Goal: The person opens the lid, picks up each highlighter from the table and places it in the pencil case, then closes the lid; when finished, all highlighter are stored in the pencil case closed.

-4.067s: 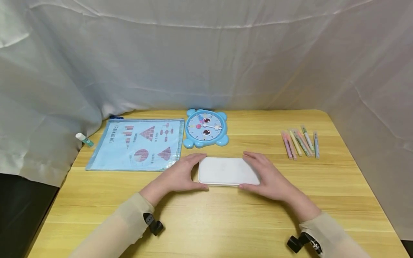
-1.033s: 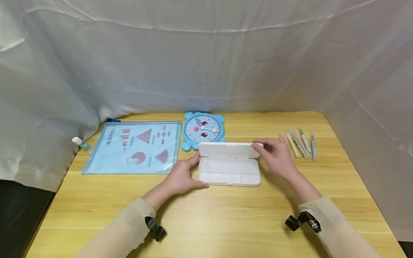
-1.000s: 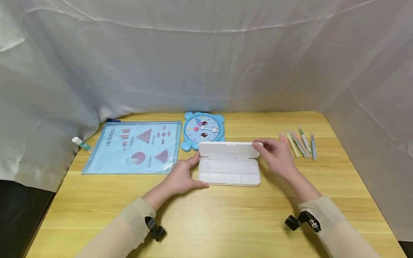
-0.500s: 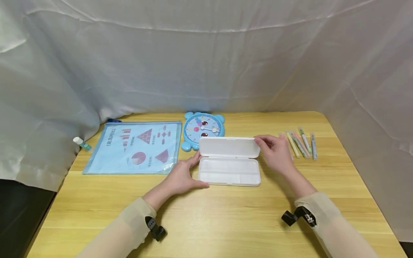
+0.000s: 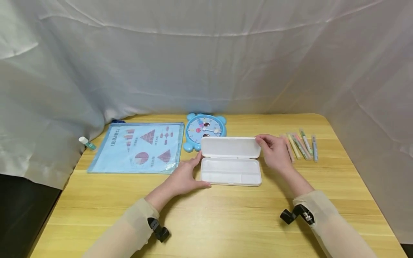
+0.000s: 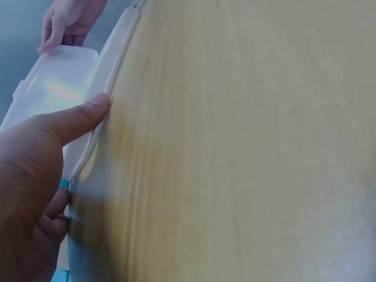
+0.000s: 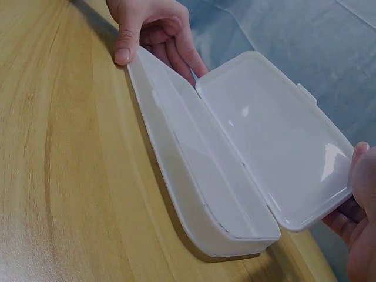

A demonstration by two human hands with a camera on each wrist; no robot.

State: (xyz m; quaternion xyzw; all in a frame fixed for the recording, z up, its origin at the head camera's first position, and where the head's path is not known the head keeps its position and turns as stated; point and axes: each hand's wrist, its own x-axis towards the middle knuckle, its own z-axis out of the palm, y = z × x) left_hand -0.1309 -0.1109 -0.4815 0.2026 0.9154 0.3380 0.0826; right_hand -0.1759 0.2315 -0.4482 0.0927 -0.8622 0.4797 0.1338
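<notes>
A white plastic pencil case lies on the wooden table with its lid raised at the far side. Its inside has divided compartments and looks bare in the right wrist view. My left hand grips the left end of the base, thumb on the front edge and fingers toward the back. At the lid's right edge, my right hand pinches it between thumb and fingers. The right wrist view shows the base and the lid spread apart at the hinge.
Behind the lid sits a blue animal-shaped toy clock, partly covered. A blue zip document pouch lies to the left, with a glue stick beside it. Several highlighter pens lie at the right. A grey curtain encloses the table.
Four seconds ago the case was closed, with both hands at its ends. My right hand has since lifted the lid and tilted it back. My left hand has stayed on the base.
</notes>
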